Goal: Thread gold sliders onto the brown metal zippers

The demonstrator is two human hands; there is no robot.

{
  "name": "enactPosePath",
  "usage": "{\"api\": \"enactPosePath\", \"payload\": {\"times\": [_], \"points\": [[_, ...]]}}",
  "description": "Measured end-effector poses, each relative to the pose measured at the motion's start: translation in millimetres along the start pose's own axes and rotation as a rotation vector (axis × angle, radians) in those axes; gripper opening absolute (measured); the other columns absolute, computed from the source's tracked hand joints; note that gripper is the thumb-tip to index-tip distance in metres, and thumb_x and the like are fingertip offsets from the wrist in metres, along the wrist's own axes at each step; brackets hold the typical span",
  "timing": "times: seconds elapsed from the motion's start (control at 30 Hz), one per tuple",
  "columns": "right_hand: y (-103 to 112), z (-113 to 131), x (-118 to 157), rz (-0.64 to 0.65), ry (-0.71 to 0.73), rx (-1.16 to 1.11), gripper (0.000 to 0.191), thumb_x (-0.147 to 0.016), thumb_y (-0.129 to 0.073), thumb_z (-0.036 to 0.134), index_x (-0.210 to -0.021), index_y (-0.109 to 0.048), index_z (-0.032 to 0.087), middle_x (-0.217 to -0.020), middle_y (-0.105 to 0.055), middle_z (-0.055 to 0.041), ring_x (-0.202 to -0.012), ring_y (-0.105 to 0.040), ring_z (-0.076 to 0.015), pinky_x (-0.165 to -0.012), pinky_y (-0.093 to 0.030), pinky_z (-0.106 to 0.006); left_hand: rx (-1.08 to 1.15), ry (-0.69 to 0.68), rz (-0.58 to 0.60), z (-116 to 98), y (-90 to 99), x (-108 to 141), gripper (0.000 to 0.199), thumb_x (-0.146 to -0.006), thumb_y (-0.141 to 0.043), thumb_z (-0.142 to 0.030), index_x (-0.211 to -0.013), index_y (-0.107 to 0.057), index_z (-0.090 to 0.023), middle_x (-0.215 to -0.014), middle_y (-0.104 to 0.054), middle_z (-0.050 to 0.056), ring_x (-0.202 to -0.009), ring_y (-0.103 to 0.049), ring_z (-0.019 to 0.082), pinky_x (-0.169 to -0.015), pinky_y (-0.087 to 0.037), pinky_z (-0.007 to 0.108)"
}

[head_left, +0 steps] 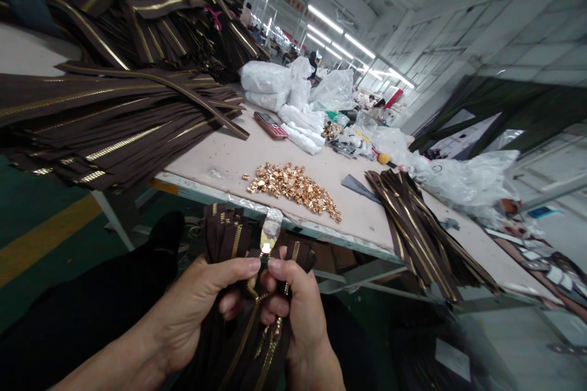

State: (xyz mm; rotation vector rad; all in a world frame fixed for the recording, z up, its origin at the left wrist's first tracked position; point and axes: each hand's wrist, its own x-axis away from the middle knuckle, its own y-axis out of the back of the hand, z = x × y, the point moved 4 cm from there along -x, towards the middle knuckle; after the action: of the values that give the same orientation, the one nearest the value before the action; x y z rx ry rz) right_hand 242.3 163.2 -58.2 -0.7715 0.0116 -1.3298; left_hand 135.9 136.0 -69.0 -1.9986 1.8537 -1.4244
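My left hand (202,299) and my right hand (298,305) meet just in front of the table edge, thumbs and fingers pinched on a dark brown zipper tape (254,324) with gold teeth. The tape's ends are at a small metal fixture (266,247) fastened to the edge, a shiny gold piece at its tip. More zipper tapes (227,235) hang bunched around both hands, and gold sliders dangle below my right fingers. On the table beyond lies a loose pile of gold zipper sliders (293,188).
A big stack of brown zipper tapes (92,116) fills the table's left side, overhanging the edge. Another bundle (413,220) lies at right beside a grey strip (360,187). Behind the sliders are a red phone (270,125) and white plastic bags (293,85).
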Motion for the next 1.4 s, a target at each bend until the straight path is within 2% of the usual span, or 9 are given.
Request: {"api": "enactPosePath", "payload": {"times": [0.17,0.33,0.47,0.63,0.77,0.97,1.1,1.23,1.4], "points": [[-1,2,0,0.008,-0.004,-0.007,0.026,-0.059,-0.075,0.028,-0.062,-0.052,0.017,-0.049,-0.052,0.0078,-0.032,-0.026,0.0008,-0.029,-0.027,-0.012,-0.013,-0.027,-0.006,-3,-1.8,0,0.035,-0.042,-0.090,-0.041,-0.044,-0.066,-0.016,-0.034,-0.044,-0.005,-0.035,-0.052,0.012,-0.042,-0.045,0.022],[-1,2,-2,0.009,0.002,-0.018,0.024,-0.061,-0.074,0.026,-0.064,-0.052,0.018,-0.049,-0.053,0.0078,-0.032,-0.026,0.0006,-0.029,-0.027,-0.011,-0.047,-0.015,0.001,-2,-1.2,-2,0.035,-0.046,-0.089,-0.043,-0.046,-0.066,-0.016,-0.037,-0.047,-0.003,-0.044,-0.061,0.019,-0.050,-0.053,0.030],[-1,3,-6,0.030,0.022,0.002,0.024,-0.062,-0.075,0.027,-0.064,-0.053,0.018,-0.049,-0.053,0.0076,-0.032,-0.027,-0.0001,-0.029,-0.029,-0.012,-0.066,-0.049,-0.046,-5,-0.8,-4,0.035,-0.043,-0.089,-0.043,-0.048,-0.066,-0.017,-0.036,-0.047,-0.004,-0.040,-0.058,0.017,-0.045,-0.050,0.028],[-1,3,-7,0.017,0.027,-0.001,0.023,-0.061,-0.074,0.027,-0.065,-0.054,0.018,-0.048,-0.053,0.0075,-0.032,-0.027,-0.0004,-0.029,-0.028,-0.012,-0.050,-0.065,-0.020,-5,-3.7,-3,0.034,-0.045,-0.088,-0.041,-0.045,-0.064,-0.017,-0.039,-0.053,-0.001,-0.046,-0.065,0.024,-0.048,-0.053,0.032],[-3,3,-5,0.044,0.033,0.014,0.023,-0.063,-0.072,0.027,-0.059,-0.053,0.016,-0.048,-0.054,0.0054,-0.031,-0.027,0.0002,-0.029,-0.027,-0.012,-0.043,-0.087,-0.021,-5,-3.7,-4,0.032,-0.047,-0.088,-0.041,-0.047,-0.066,-0.017,-0.041,-0.057,0.000,-0.045,-0.065,0.023,-0.047,-0.053,0.031],[-4,3,-6,0.052,0.063,0.006,0.021,-0.063,-0.074,0.026,-0.061,-0.055,0.016,-0.050,-0.058,0.0038,-0.031,-0.029,0.0001,-0.030,-0.029,-0.013,-0.107,-0.124,-0.020,-6,-3.8,-6,0.033,-0.050,-0.084,-0.042,-0.045,-0.063,-0.017,-0.042,-0.059,0.003,-0.045,-0.066,0.024,-0.047,-0.052,0.030],[-5,7,-9,0.064,0.111,0.025,0.026,-0.063,-0.078,0.028,-0.060,-0.055,0.016,-0.051,-0.059,0.0041,-0.030,-0.029,0.0003,-0.029,-0.028,-0.013,-0.143,-0.163,-0.046,-9,-2.8,-9,0.031,-0.053,-0.084,-0.043,-0.051,-0.066,-0.018,-0.048,-0.060,0.002,-0.047,-0.063,0.021,-0.048,-0.050,0.030],[1,17,-10,0.071,0.148,0.165,0.030,-0.067,-0.083,0.035,-0.068,-0.059,0.016,-0.053,-0.060,0.0045,-0.032,-0.030,-0.0009,-0.031,-0.028,-0.015,-0.211,-0.210,-0.089,-12,1.3,-11,0.039,-0.053,-0.085,-0.051,-0.053,-0.063,-0.019,-0.045,-0.053,-0.002,-0.044,-0.055,0.015,-0.045,-0.041,0.025],[9,33,-12,0.013,0.309,0.498,0.033,-0.074,-0.080,0.044,-0.072,-0.062,0.016,-0.048,-0.045,0.0086,-0.041,-0.034,-0.0049,-0.039,-0.027,-0.018,-0.466,-0.382,-0.126,-15,6.4,-7,0.058,-0.068,-0.072,-0.069,-0.047,-0.047,-0.021,-0.041,-0.045,-0.004,-0.042,-0.042,0.010,-0.045,-0.032,0.023]]}}
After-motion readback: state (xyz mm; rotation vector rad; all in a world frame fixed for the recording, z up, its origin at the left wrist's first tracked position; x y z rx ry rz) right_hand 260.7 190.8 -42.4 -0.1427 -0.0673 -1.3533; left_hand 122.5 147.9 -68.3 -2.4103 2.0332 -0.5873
